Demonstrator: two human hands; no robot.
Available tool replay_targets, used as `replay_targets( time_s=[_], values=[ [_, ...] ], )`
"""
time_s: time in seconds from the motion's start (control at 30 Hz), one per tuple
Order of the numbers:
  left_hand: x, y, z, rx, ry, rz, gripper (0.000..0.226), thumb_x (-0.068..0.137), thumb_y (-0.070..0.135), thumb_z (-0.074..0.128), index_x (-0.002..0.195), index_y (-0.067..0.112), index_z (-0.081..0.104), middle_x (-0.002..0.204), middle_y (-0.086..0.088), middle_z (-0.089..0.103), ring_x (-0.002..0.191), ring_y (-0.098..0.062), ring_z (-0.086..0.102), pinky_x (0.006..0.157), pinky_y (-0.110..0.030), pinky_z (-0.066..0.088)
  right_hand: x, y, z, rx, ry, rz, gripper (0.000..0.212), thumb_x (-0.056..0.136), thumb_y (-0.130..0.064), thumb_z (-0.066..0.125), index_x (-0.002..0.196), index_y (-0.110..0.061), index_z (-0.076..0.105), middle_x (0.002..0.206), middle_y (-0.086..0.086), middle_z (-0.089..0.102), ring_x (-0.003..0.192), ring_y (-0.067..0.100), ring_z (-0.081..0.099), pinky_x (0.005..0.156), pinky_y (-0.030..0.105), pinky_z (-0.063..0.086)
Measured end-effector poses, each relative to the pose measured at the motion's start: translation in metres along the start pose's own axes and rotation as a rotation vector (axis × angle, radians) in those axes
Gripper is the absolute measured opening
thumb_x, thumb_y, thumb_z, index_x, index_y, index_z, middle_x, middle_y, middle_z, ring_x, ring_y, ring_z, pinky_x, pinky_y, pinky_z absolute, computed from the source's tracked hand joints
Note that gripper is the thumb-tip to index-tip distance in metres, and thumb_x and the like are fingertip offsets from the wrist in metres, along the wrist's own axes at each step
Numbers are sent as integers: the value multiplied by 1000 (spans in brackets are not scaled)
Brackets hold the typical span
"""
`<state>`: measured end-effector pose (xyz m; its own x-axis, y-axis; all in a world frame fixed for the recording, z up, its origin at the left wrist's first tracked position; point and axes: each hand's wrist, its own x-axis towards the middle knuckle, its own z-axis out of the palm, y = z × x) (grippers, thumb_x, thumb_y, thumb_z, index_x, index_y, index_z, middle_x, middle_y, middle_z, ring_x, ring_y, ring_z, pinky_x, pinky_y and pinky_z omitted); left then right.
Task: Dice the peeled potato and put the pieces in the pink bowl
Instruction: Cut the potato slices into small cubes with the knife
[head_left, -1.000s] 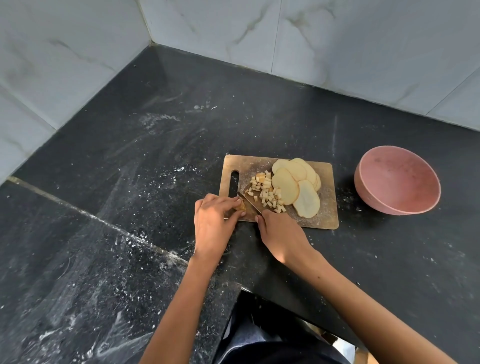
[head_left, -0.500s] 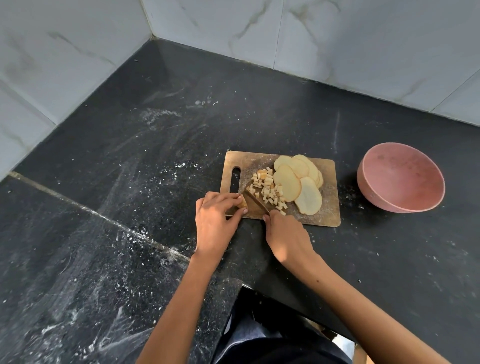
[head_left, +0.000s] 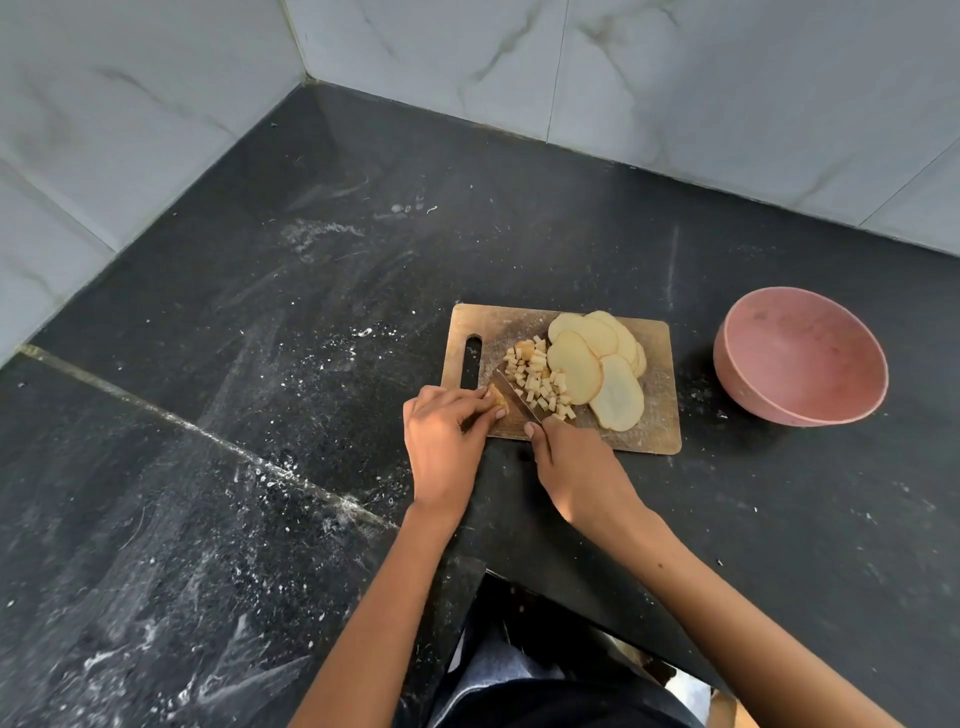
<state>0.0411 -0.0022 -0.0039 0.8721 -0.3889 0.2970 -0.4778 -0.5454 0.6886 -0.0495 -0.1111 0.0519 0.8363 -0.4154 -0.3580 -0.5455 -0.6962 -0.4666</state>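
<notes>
A wooden cutting board (head_left: 657, 431) lies on the black counter. On it are several round potato slices (head_left: 597, 364) and a pile of small potato dice (head_left: 537, 379). My left hand (head_left: 444, 441) pinches a small potato piece (head_left: 497, 397) at the board's near left corner. My right hand (head_left: 576, 467) grips a knife; its blade (head_left: 519, 397) lies across the board just right of that piece. The pink bowl (head_left: 802, 356) stands to the right of the board, and I see nothing in it.
The black stone counter (head_left: 311, 312) is dusted with white specks and has a seam running across its left part. Marble-tiled walls (head_left: 675, 78) close the back and left sides. The counter's near edge is right below my forearms.
The camera has shifted slightly. Both hands stay at the board's near left corner, with the knife blade still working beside the held potato piece.
</notes>
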Motion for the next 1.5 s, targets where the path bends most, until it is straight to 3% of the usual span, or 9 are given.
replay_targets(
  time_s=[0.3,0.43,0.6,0.8,1.13,1.3,1.5],
  values=[
    [-5,2,1,34,49,29,16,70,18,84,85,16,78,83,8,74,81,-11,57,81,-20,30,2,-10,3,-77,-10,13,32,104,-36,27,93,-14,47,81,4,53,73,24,52,64,34,41],
    [-6,1,3,40,46,40,14,72,15,84,85,13,78,85,6,74,84,-11,54,79,-18,28,4,-14,6,-95,-15,6,35,104,-34,27,103,-9,51,91,11,61,84,30,60,64,34,41],
    [-5,2,4,25,34,29,13,73,13,82,84,12,78,86,4,74,86,-8,51,79,-16,26,6,-21,12,-154,-12,40,25,104,-25,30,110,-9,48,102,13,62,93,32,61,65,34,37],
    [-4,1,3,16,28,18,12,73,16,82,85,15,78,85,7,73,86,-6,51,83,-11,24,1,-19,9,-155,4,30,31,105,-32,26,109,-9,47,99,12,62,91,32,61,64,33,35],
    [-4,1,5,134,95,63,14,68,16,86,78,18,78,80,9,73,83,-10,54,85,-28,30,14,-28,10,-233,-37,73,20,102,-14,34,116,-7,46,112,14,60,101,32,61,70,34,40],
    [-4,1,5,100,95,61,11,69,16,85,78,17,78,80,9,74,82,-8,49,86,-26,28,1,-15,13,-198,-78,94,23,104,-24,30,113,-8,43,109,15,60,97,34,60,67,35,37],
    [-1,2,2,111,69,49,7,72,19,83,76,20,77,80,11,73,83,-6,49,88,-23,23,13,-21,10,-147,-86,89,25,103,-25,37,117,-6,46,114,16,60,103,33,60,73,37,43]
  ],
)
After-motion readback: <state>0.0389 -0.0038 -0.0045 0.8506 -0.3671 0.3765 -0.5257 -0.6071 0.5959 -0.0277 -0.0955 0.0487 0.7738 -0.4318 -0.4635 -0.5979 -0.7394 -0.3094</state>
